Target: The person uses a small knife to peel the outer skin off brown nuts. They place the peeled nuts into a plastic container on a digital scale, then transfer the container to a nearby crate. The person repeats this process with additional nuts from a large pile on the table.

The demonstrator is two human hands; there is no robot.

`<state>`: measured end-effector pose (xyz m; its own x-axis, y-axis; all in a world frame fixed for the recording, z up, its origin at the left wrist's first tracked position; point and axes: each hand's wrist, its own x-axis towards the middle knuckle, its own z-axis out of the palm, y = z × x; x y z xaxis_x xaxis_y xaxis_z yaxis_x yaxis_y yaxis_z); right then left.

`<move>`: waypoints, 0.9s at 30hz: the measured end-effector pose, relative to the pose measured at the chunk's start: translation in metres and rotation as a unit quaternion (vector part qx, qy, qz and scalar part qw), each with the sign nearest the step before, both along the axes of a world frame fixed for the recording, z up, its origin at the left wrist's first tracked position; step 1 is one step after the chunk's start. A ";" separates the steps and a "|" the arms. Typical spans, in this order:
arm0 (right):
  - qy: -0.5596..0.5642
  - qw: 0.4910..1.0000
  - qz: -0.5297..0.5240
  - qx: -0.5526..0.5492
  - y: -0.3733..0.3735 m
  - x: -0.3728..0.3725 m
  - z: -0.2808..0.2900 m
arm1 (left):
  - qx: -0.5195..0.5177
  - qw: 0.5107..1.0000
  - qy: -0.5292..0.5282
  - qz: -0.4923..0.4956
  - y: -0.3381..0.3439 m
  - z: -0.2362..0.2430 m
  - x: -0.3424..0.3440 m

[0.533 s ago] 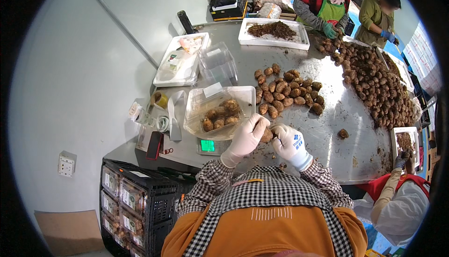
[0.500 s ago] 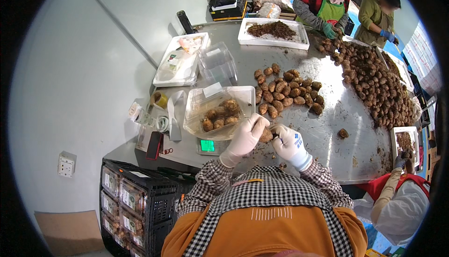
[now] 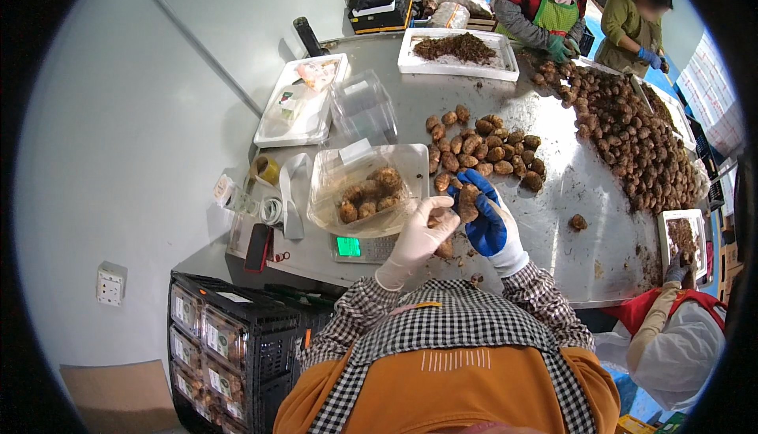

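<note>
My right hand point(image 3: 496, 225), in a white glove with a blue palm, holds a brown taro point(image 3: 467, 203) upright between thumb and fingers. My left hand point(image 3: 424, 238), in a pale thin glove, is closed beside it, its curled fingertips close to that taro. A second taro point(image 3: 444, 249) shows under the left fingers, partly hidden, and appears held against the palm. Left of my hands, a clear plastic tub point(image 3: 322, 197) with several taros point(image 3: 368, 191) sits on a scale point(image 3: 350, 248) with a lit green display. Loose taros point(image 3: 493, 150) lie just beyond my hands.
A large taro heap point(image 3: 624, 134) covers the table's right side. White trays point(image 3: 407, 59) point(image 3: 264, 130) stand at the back and left, near empty clear tubs point(image 3: 365, 110). A tape roll point(image 3: 267, 169) and phone point(image 3: 259, 247) lie left. Co-workers stand along the far and right edges.
My right hand has turned from back up to palm up and moved slightly away from me, now showing a taro in its fingers. The left hand has shifted slightly nearer to me.
</note>
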<state>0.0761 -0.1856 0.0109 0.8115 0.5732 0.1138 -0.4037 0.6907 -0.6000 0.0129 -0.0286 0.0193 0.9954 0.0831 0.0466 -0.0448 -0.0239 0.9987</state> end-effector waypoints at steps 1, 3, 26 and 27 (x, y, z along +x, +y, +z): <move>0.006 1.000 -0.004 0.009 0.003 -0.003 0.001 | 0.048 0.999 -0.001 -0.007 -0.004 -0.002 0.000; -0.027 1.000 -0.012 0.000 0.005 -0.005 0.004 | -0.029 0.999 0.024 -0.025 -0.008 -0.014 0.003; 0.129 0.986 0.063 -0.085 -0.003 -0.002 -0.011 | 0.173 0.962 -0.201 0.067 -0.007 0.020 -0.002; 0.137 0.985 0.062 -0.082 0.000 -0.004 -0.014 | 0.179 0.962 -0.196 0.061 -0.007 0.022 -0.002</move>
